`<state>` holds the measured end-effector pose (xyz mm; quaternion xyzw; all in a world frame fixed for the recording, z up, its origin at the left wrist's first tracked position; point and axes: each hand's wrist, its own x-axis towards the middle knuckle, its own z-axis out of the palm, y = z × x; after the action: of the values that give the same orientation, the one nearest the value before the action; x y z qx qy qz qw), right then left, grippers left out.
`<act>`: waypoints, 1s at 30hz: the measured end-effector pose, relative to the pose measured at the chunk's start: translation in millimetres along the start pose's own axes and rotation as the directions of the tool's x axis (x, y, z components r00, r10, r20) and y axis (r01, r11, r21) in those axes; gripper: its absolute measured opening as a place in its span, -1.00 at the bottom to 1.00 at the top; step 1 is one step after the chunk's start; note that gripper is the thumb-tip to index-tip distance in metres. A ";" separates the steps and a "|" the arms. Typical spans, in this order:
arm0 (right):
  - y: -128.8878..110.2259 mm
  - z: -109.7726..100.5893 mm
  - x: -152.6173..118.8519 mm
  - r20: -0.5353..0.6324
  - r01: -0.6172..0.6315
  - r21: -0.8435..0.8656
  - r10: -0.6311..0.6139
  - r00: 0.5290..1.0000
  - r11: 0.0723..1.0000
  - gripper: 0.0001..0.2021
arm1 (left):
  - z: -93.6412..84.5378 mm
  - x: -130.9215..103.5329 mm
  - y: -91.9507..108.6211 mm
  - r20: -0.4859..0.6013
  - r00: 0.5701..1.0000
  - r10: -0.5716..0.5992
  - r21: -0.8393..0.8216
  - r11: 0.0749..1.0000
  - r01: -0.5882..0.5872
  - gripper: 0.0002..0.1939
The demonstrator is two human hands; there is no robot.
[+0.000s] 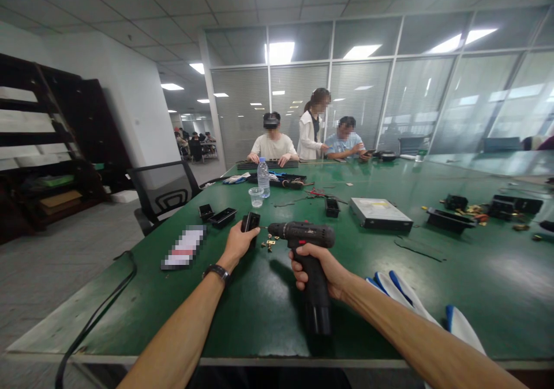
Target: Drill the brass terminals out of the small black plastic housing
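Note:
My right hand is wrapped round the grip of a black cordless drill, its bit pointing left. In my left hand is a small black plastic box, tilted up on its side with the thumb over its edge. The drill's tip is close to the box's right side; whether it touches a screw there I cannot tell. Under the drill's nose lie several small brass-coloured parts on the green table.
Left of centre stand black plastic boxes, a clear cup and a water bottle. To the right are a disc drive, gloves and a black tray. A cable hangs over the left edge. Several people are across the table.

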<state>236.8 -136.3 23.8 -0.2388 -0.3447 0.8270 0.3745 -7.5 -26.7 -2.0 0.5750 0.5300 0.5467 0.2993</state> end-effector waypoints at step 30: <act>0.2 -3.9 3.4 0.015 0.006 0.007 -0.006 1.000 1.000 -0.81 | 0.2 -1.1 1.2 0.011 1.000 0.005 -0.018 1.000 -0.004 -0.51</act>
<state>237.2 -132.3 20.6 -0.2303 -0.3454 0.8288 0.3751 -6.8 -28.0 -1.3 0.5764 0.5223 0.5489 0.3060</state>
